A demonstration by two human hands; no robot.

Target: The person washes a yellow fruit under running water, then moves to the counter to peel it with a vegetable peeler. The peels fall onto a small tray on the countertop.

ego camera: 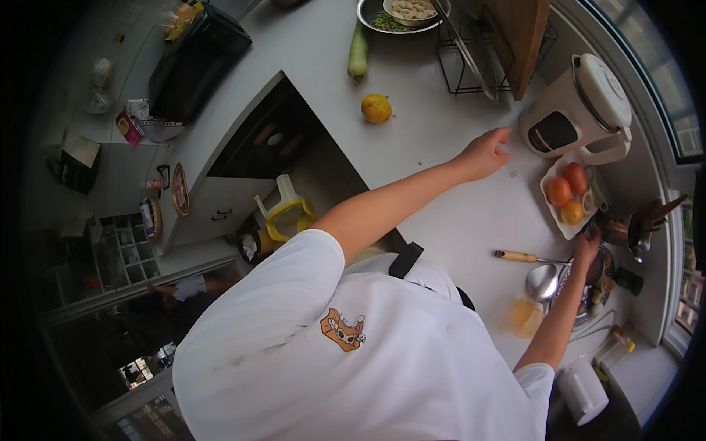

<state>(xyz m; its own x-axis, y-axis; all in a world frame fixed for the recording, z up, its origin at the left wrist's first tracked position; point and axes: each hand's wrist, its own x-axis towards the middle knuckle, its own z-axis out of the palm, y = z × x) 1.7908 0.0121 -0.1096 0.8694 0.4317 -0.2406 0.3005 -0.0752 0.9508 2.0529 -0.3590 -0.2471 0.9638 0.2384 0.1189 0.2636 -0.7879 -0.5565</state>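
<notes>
My left hand (485,157) hovers over the white counter (436,220), fingers loosely bent and apart, holding nothing. It is nearest to a white soy milk maker or blender jug (579,105). My right hand (587,248) reaches to the near edge of a white scalloped plate (563,225), beside a metal utensil holder (620,227). Its fingertips are partly hidden, and I cannot tell whether they grip anything. Red tomatoes (575,177) and a yellowish round fruit (571,211) lie on the plate. Under my right forearm is a patterned plate (583,317).
A wooden-handled utensil (515,256), a steel spoon (542,282) and an amber cup (527,318) lie near my right arm. Farther off are a yellow fruit (376,108), a green gourd (358,55), a steel bowl (380,25) and a wire rack with a cutting board (529,49).
</notes>
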